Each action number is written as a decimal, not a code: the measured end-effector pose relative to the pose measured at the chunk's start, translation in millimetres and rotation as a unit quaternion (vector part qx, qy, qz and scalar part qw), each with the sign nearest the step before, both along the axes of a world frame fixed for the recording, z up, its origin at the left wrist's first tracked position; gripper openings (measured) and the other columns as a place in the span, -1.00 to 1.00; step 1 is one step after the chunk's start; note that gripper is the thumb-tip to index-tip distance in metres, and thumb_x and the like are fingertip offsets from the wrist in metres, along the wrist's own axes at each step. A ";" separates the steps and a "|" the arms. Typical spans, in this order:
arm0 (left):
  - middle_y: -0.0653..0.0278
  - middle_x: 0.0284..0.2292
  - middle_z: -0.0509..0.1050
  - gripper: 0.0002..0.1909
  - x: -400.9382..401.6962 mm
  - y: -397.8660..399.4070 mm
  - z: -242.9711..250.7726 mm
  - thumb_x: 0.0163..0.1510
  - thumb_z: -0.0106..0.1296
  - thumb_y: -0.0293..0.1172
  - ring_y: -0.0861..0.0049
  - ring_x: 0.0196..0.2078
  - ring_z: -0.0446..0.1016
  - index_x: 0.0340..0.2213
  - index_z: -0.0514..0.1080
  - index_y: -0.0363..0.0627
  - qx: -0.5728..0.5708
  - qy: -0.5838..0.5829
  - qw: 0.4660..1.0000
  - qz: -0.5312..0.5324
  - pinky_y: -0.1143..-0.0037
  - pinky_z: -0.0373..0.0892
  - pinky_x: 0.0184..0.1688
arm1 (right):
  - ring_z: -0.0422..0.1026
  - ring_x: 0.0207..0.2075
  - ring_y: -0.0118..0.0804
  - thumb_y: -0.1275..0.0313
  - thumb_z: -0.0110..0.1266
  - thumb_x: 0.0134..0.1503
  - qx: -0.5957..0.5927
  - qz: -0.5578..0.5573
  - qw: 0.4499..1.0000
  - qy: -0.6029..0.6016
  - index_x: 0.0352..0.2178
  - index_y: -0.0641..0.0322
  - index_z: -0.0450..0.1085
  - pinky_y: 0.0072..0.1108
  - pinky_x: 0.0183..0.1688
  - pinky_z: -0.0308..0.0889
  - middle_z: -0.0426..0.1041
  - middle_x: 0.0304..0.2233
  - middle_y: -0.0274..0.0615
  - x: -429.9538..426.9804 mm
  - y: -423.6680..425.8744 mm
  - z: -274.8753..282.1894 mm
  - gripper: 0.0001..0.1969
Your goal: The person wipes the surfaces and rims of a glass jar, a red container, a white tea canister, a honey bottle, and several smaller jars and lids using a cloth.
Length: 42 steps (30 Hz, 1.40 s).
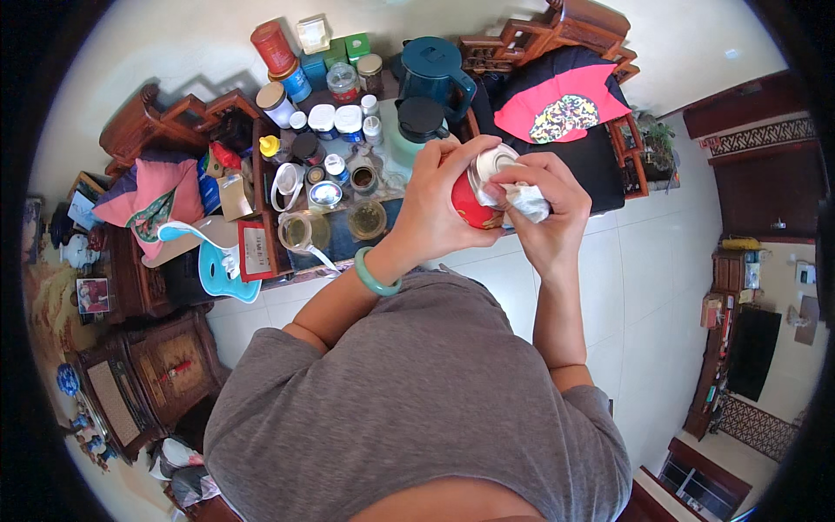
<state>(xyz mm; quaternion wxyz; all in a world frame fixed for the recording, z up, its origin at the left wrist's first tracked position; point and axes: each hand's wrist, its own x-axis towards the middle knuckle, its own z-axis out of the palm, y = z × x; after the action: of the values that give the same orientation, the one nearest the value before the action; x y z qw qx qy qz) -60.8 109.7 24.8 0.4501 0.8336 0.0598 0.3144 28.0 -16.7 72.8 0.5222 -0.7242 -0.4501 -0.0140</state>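
My left hand [430,205], with a pale green bangle at its wrist, wraps around a red rounded container [471,203]. The container is raised in front of me and tilted. Its pale round end [494,161] faces up towards my right hand [554,202]. A crumpled white tissue [527,201] is pinched between the right thumb and fingers. These fingers press against the rim of the pale end. Much of the container is hidden behind both hands.
A low table carries a dark teal kettle [430,68], a black-lidded pot [421,121], several jars and tins, and a clear open jar [295,231]. Left of it lie a light blue plastic item [225,271] and a pink cushion [163,202]. A wooden chair with a red-and-black cushion [564,107] stands behind right.
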 end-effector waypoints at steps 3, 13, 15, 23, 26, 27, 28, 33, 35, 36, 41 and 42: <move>0.17 -0.19 0.36 -0.09 -1.2 -3.5 6.2 -0.55 0.36 -0.33 0.26 -0.18 0.33 -0.02 0.28 -0.03 0.015 -0.001 1.000 -0.023 0.38 0.27 -0.09 | 0.44 -0.37 -0.32 0.70 0.21 -0.29 -0.028 0.034 0.999 0.002 -0.47 0.26 0.49 -0.62 -0.31 0.32 0.42 -0.43 -0.17 8.1 -20.1 7.6 -0.76; 0.22 -0.23 0.37 -0.08 -6.5 -30.1 7.2 -0.56 0.37 -0.31 0.33 -0.21 0.33 -0.02 0.28 -0.03 0.004 0.031 0.996 -0.080 0.43 0.26 -0.10 | 0.46 -0.37 -0.33 0.67 0.26 -0.30 -0.004 0.077 0.997 0.014 -0.45 0.27 0.49 -0.60 -0.34 0.34 0.44 -0.39 -0.18 1.4 -50.2 3.9 -0.74; 0.19 -0.30 0.29 -0.11 -6.3 -35.8 5.0 -0.56 0.36 -0.29 0.31 -0.21 0.29 -0.03 0.30 0.09 -0.062 0.016 0.993 -0.102 0.42 0.26 -0.12 | 0.46 -0.35 -0.31 0.67 0.26 -0.30 -0.010 0.079 0.997 -0.001 -0.44 0.26 0.49 -0.60 -0.32 0.35 0.44 -0.39 -0.17 -0.6 -52.6 5.9 -0.73; 0.26 -0.16 0.34 -0.01 -12.9 -36.7 14.6 -0.56 0.41 -0.30 0.43 -0.05 0.33 0.02 0.24 -0.10 -0.075 0.016 0.991 -0.106 0.45 0.20 0.05 | 0.43 -0.38 -0.38 0.64 0.29 -0.27 -0.004 0.021 1.000 0.015 -0.48 0.24 0.51 -0.59 -0.36 0.32 0.44 -0.44 -0.22 17.9 -94.8 5.2 -0.78; 0.24 -0.17 0.33 -0.03 -12.9 -40.3 16.6 -0.56 0.40 -0.30 0.41 -0.10 0.34 0.01 0.26 -0.09 -0.062 0.017 0.993 -0.104 0.45 0.21 0.02 | 0.43 -0.38 -0.38 0.64 0.28 -0.27 0.038 0.032 0.998 0.034 -0.47 0.26 0.50 -0.61 -0.35 0.31 0.44 -0.44 -0.21 14.6 -92.6 8.0 -0.78; 0.24 -0.18 0.33 -0.05 -12.4 -41.1 17.4 -0.56 0.40 -0.30 0.41 -0.12 0.34 0.00 0.27 -0.09 -0.052 0.023 0.993 -0.104 0.45 0.22 0.00 | 0.43 -0.38 -0.39 0.65 0.28 -0.26 0.037 0.039 0.998 0.042 -0.47 0.27 0.50 -0.61 -0.34 0.30 0.44 -0.43 -0.21 12.3 -91.1 9.7 -0.77; 0.24 -0.18 0.33 -0.05 -11.5 -42.0 17.7 -0.56 0.40 -0.30 0.41 -0.12 0.34 0.00 0.27 -0.09 -0.051 0.023 0.993 -0.103 0.45 0.22 0.00 | 0.42 -0.38 -0.40 0.63 0.30 -0.26 0.040 0.077 0.996 0.017 -0.46 0.26 0.50 -0.63 -0.35 0.31 0.44 -0.43 -0.22 12.5 -88.2 9.1 -0.77; 0.17 -0.29 0.29 -0.13 -6.5 -50.0 20.5 -0.56 0.35 -0.32 0.28 -0.18 0.28 -0.04 0.32 0.11 0.005 0.015 0.998 -0.062 0.39 0.25 -0.11 | 0.43 -0.37 -0.37 0.60 0.30 -0.24 0.026 0.080 0.996 0.014 -0.45 0.26 0.49 -0.62 -0.36 0.31 0.42 -0.41 -0.21 0.1 -74.0 7.8 -0.78; 0.16 -0.29 0.27 -0.15 -5.5 -50.7 18.8 -0.56 0.34 -0.33 0.27 -0.18 0.29 -0.06 0.33 0.13 -0.013 0.010 0.998 -0.061 0.39 0.25 -0.11 | 0.43 -0.37 -0.36 0.60 0.29 -0.23 0.024 0.072 0.997 -0.014 -0.45 0.26 0.49 -0.63 -0.36 0.31 0.41 -0.42 -0.19 0.5 -71.8 8.3 -0.78; 0.16 -0.29 0.27 -0.15 -6.1 -49.3 19.5 -0.56 0.34 -0.33 0.27 -0.18 0.28 -0.06 0.33 0.14 -0.008 0.009 0.998 -0.059 0.39 0.25 -0.11 | 0.43 -0.37 -0.37 0.61 0.29 -0.23 0.014 0.086 0.996 0.003 -0.44 0.26 0.50 -0.63 -0.36 0.31 0.41 -0.42 -0.20 3.9 -73.5 9.3 -0.78; 0.18 -0.24 0.32 -0.08 -6.2 -39.4 21.9 -0.58 0.36 -0.28 0.29 -0.16 0.31 -0.02 0.30 0.01 0.013 0.021 0.998 -0.062 0.40 0.22 -0.06 | 0.43 -0.38 -0.43 0.63 0.28 -0.21 0.000 0.088 0.994 0.060 -0.46 0.29 0.51 -0.65 -0.37 0.31 0.43 -0.43 -0.23 16.9 -87.2 3.1 -0.81; 0.17 -0.22 0.32 -0.08 -4.3 -37.7 22.9 -0.58 0.37 -0.28 0.28 -0.16 0.31 -0.02 0.30 0.00 0.015 0.017 0.998 -0.066 0.40 0.23 -0.06 | 0.43 -0.39 -0.42 0.63 0.28 -0.22 -0.002 0.078 0.995 0.063 -0.48 0.30 0.50 -0.65 -0.36 0.31 0.43 -0.45 -0.22 16.5 -85.0 6.5 -0.82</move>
<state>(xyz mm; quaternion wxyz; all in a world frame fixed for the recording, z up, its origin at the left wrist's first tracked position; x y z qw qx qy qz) -65.1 72.0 47.6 0.4565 0.8474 0.0072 0.2710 44.6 -101.7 79.3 0.5478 -0.6871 -0.4716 0.0732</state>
